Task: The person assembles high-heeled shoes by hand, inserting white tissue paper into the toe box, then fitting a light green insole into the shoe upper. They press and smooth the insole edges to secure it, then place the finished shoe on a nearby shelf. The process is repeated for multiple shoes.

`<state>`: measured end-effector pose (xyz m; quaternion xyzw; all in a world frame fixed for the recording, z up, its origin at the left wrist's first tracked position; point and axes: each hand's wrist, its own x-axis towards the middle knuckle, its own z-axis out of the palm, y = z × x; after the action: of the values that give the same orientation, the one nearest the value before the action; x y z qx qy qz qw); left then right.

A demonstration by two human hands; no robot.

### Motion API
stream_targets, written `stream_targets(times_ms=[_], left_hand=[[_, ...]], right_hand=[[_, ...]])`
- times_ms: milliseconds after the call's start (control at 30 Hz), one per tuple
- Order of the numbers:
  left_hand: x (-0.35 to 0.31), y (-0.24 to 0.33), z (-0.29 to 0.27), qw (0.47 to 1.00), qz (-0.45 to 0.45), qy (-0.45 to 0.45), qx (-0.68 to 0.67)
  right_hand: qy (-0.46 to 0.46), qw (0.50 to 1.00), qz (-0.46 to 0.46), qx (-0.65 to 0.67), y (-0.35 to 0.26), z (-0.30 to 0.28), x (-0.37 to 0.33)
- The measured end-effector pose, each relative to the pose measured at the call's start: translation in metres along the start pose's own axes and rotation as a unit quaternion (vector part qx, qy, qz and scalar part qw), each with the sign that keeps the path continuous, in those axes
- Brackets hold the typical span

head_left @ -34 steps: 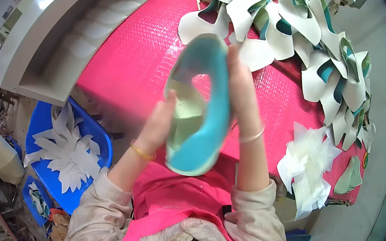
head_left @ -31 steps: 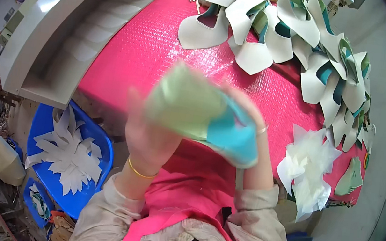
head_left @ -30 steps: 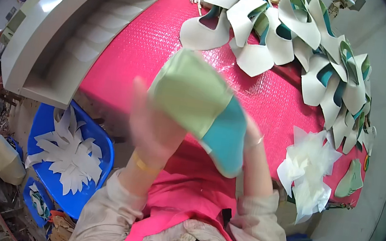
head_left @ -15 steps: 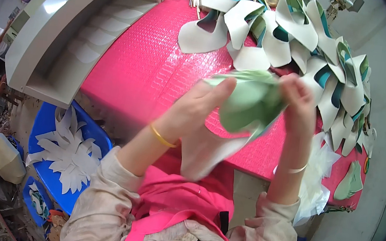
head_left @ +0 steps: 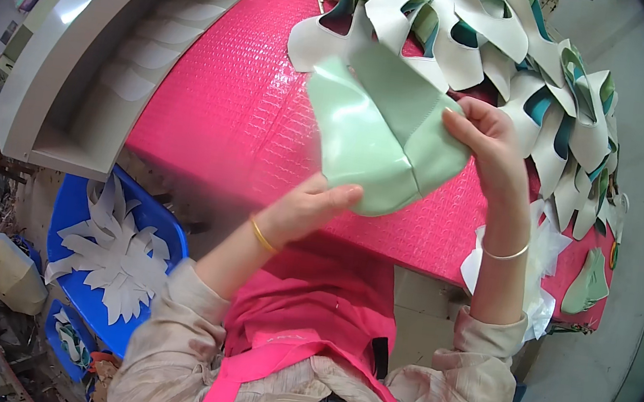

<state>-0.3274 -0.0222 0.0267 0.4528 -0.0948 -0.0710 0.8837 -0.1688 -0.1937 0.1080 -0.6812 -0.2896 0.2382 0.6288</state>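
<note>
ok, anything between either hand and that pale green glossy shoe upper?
Nothing visible. The left hand touches the lower edge of the pale green glossy shoe upper and the right hand grips its right side. It is held above the pink textured table mat, apart from the white and teal cut pieces behind.

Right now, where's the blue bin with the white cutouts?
Head view, lower left: the blue bin sits on the floor below the pink table edge, left of the person's left hand.

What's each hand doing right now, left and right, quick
Left hand: closed on the lower edge of the pale green shoe upper.
Right hand: closed on the same upper's right edge, fingers curled over it.
</note>
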Motion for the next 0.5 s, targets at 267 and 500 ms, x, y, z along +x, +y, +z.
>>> stream_targets(times_ms=[267,500], left_hand=[[-0.003,-0.024,0.025,0.963,0.058,0.061,-0.258],[-0.007,-0.025,0.03,0.957,0.075,0.062,-0.272]], right_hand=[[0.069,0.997,0.031,0.005,0.002,0.037,0.013],[0.063,0.998,0.018,-0.007,-0.004,0.038,0.019]])
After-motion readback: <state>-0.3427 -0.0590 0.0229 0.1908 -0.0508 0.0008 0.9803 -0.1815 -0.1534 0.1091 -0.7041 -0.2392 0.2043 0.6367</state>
